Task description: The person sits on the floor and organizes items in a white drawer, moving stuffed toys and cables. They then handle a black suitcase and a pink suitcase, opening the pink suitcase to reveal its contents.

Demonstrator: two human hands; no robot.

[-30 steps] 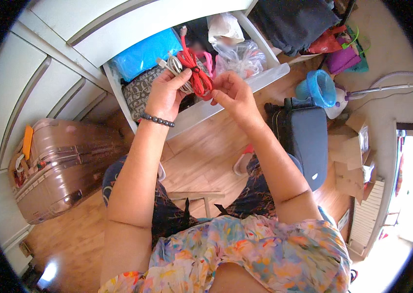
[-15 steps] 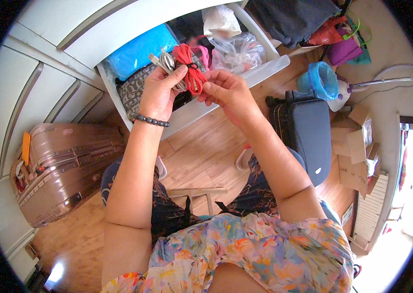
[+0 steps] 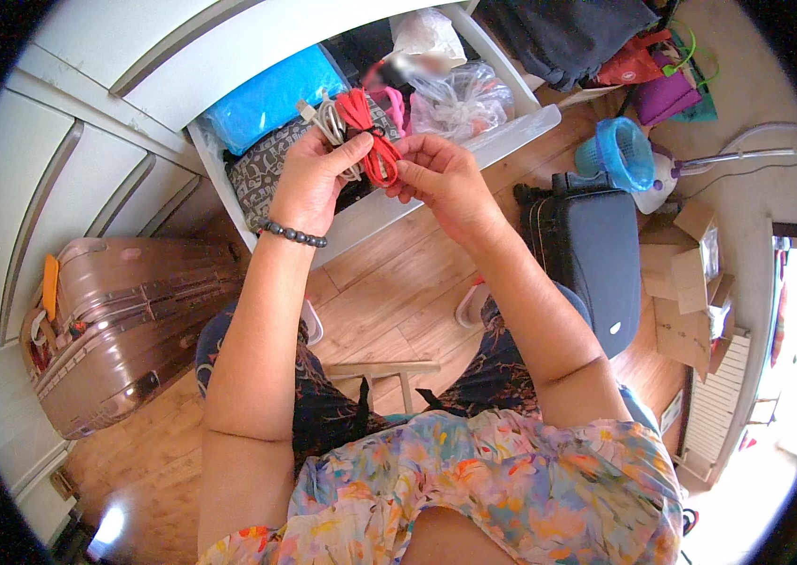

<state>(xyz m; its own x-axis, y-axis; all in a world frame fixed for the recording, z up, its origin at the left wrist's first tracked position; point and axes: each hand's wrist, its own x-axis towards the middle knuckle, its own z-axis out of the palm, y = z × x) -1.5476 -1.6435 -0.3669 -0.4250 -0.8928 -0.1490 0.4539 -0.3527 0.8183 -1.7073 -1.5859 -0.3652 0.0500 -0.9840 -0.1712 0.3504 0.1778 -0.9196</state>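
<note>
Above the front of an open white drawer [image 3: 347,235], my left hand [image 3: 309,179] grips a coiled white cable [image 3: 328,121] and a coiled red cable [image 3: 355,110] side by side, its thumb across them. A dark band is wrapped round the middle of the red coil. From the right, my right hand [image 3: 441,179] pinches the lower end of the red coil between thumb and fingers. Below the hands in the drawer lie a grey patterned fabric piece [image 3: 271,174], a blue plastic package [image 3: 271,99], a pink item [image 3: 395,108] and clear plastic bags [image 3: 464,104].
A rose-brown suitcase [image 3: 125,330] lies at the left by the white cabinets [image 3: 50,188]. To the right stand a dark suitcase [image 3: 596,264], a blue basket [image 3: 620,155] and open cardboard boxes [image 3: 681,282]. A wooden stool frame [image 3: 384,369] shows between my legs.
The two cable coils have tilted slightly in my hands, and the left thumb has shifted a little to the right over the red one. Both arms stay nearly where they were.
</note>
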